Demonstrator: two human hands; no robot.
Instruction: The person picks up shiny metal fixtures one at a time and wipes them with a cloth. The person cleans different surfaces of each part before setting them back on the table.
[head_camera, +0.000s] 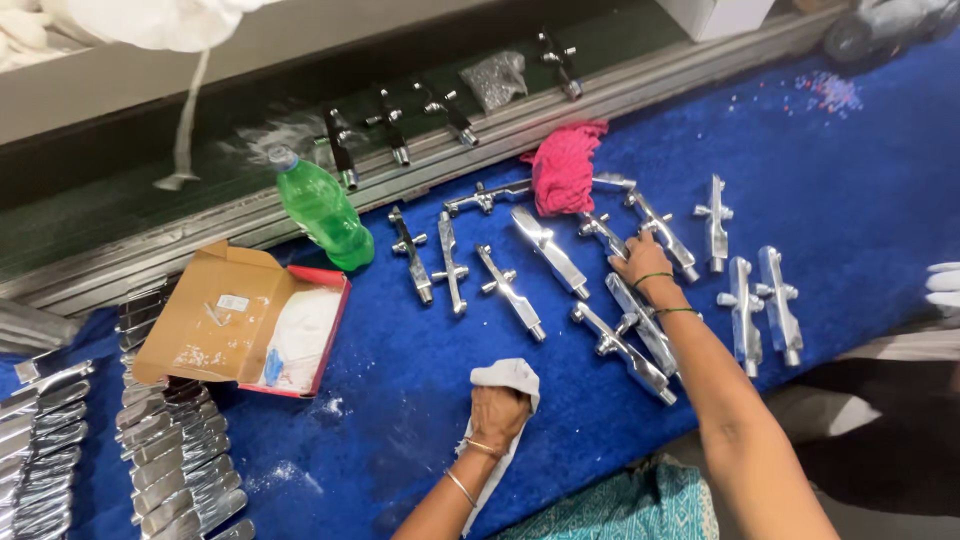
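My left hand (497, 413) is closed on a white cloth (508, 378) pressed to the blue table cover (400, 380). My right hand (641, 262) reaches forward and rests on a shiny chrome tap fitting (662, 232); its fingers are hidden from here, so I cannot see whether they grip it. Several more chrome fittings lie around that hand in rows, among them one (623, 347) beside my forearm and one (549, 250) to the left.
A green plastic bottle (322, 210) lies tilted near an open cardboard box (245, 320) with white powder. A pink cloth (562, 168) sits behind the fittings. Stacked chrome handles (175, 450) fill the left. More fittings rest on the dark conveyor (395, 125). Another person's gloved fingers (944, 285) show at right.
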